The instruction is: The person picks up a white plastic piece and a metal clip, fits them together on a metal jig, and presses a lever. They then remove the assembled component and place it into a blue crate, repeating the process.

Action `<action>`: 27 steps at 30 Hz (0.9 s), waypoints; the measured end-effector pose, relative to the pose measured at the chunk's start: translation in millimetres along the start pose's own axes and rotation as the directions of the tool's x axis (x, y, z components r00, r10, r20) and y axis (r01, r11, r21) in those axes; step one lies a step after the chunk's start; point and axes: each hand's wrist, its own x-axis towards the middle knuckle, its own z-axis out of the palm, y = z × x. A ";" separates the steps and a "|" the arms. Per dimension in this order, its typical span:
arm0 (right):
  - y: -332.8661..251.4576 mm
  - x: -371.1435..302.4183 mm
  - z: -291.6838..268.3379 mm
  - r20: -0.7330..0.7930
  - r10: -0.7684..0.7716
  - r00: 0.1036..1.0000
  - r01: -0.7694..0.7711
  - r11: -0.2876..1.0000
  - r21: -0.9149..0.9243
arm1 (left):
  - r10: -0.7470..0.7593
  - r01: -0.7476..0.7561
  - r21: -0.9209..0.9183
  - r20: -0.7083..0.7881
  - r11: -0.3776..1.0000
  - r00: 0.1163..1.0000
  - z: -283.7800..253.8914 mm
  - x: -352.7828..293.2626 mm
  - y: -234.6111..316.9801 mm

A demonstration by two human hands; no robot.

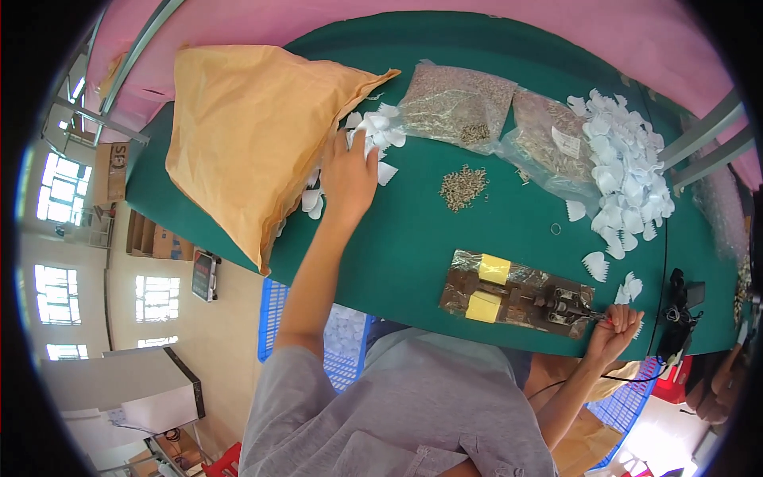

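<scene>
My left hand reaches into loose white plastic pieces with toothed edges, like hair claw halves. They lie beside the mouth of a large brown paper bag. Its fingers are apart on the pieces, and no piece shows clearly gripped. My right hand is closed at the red-tipped lever end of a metal clamp fixture. The fixture sits on a brown board with two yellow pads, at the table's near edge. A few white pieces lie just beyond my right hand.
A pile of small metal springs lies mid-table on the green cover. Behind it are clear bags of springs. A big heap of white pieces is at the right. Blue baskets stand below the table edge; black gear lies far right.
</scene>
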 end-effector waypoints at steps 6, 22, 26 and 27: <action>1.1 -4.4 -0.3 0.008 0.017 1.000 -0.017 0.999 0.031 | 0.057 -0.003 -0.157 0.340 0.988 0.939 106.3 118.0 -55.5; 1.2 5.3 0.8 0.035 0.041 0.999 -0.042 0.999 0.019 | 0.266 -0.242 -0.226 0.084 0.944 0.960 12.9 -37.4 -21.9; -5.1 4.3 -3.5 0.018 0.065 0.998 -0.065 0.998 -0.002 | 0.355 -0.368 -0.129 -0.112 0.921 0.928 -4.3 -29.7 -8.7; -8.3 2.3 -5.6 0.012 0.083 0.996 -0.083 0.996 -0.011 | 0.350 -0.341 -0.265 -0.014 0.902 0.937 -11.0 -26.2 1.5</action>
